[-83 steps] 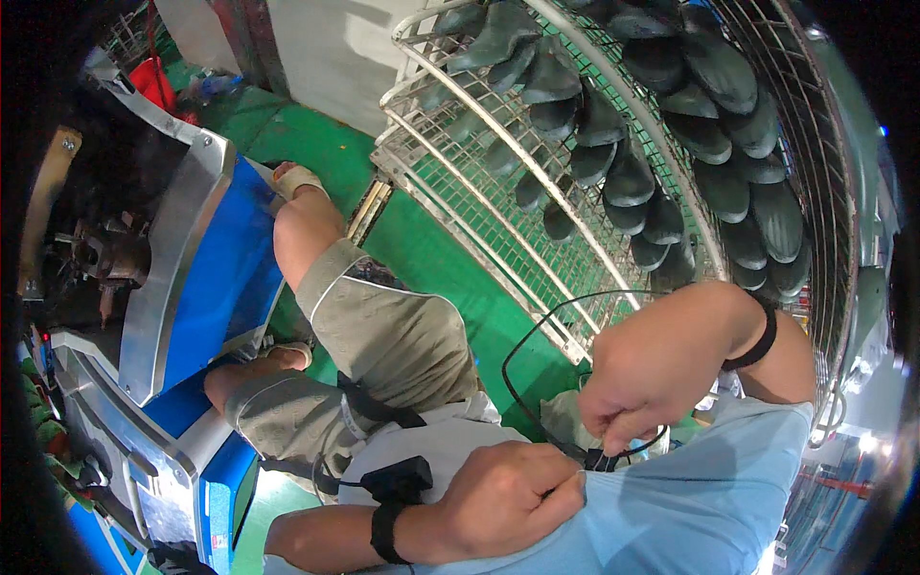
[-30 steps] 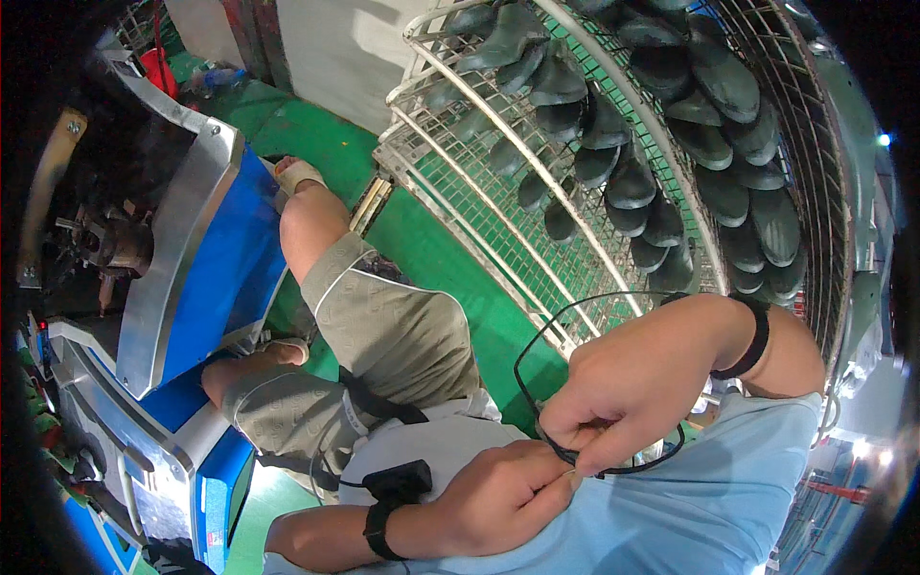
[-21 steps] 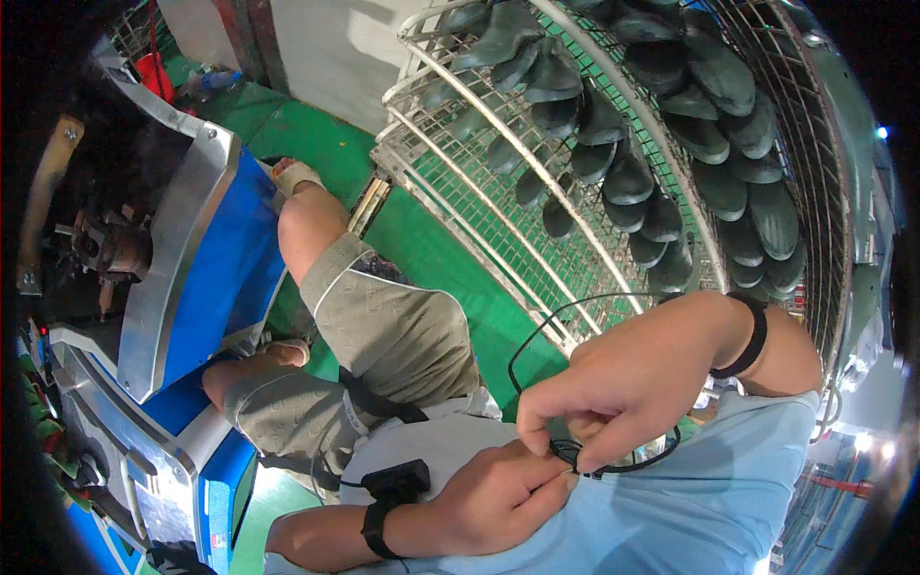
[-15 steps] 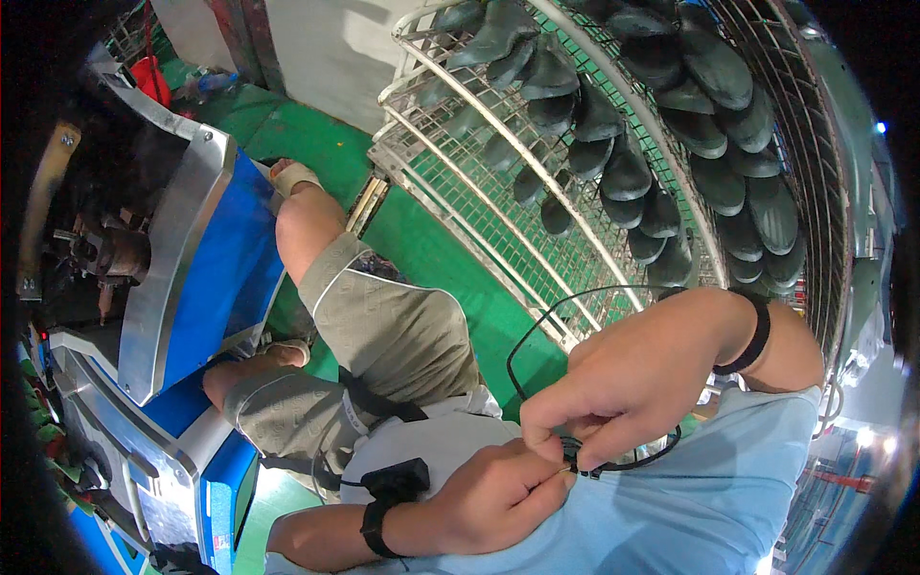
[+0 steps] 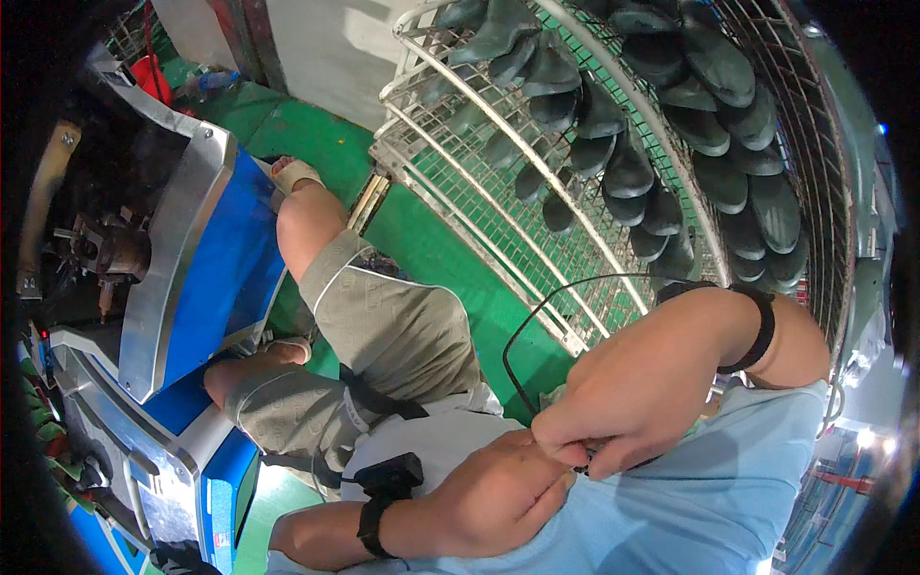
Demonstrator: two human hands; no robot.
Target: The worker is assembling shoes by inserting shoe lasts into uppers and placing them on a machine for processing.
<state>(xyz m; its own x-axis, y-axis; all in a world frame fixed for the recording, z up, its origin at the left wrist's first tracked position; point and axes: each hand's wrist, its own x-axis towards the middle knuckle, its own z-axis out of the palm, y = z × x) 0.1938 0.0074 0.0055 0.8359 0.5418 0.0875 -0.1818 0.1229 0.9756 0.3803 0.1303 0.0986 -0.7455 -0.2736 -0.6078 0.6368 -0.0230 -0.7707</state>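
Note:
In front of the light blue shirt (image 5: 709, 489) my two hands meet. My right hand (image 5: 637, 398) is closed in a pinch, its fingertips on a small dark piece of a thin black cable (image 5: 505, 356). The cable loops out to the left of that hand and back over its wrist. My left hand (image 5: 503, 489) is closed as well, its thumb and finger against the same dark piece; the fingers mostly cover it. A black strap with a small black box (image 5: 391, 474) sits on the left wrist, and a black band (image 5: 760, 335) circles the right wrist.
A white wire rack (image 5: 498, 125) with several rows of dark rubber boots (image 5: 628, 172) stands close beyond my right arm. A blue and silver machine (image 5: 206, 268) is at the left, by my knees. A red bucket (image 5: 151, 80) stands on the green floor (image 5: 431, 249).
My right hand has shifted slightly right and down, and its fingers now cover more of the dark piece. The cable loop has moved a little. My left hand has barely moved.

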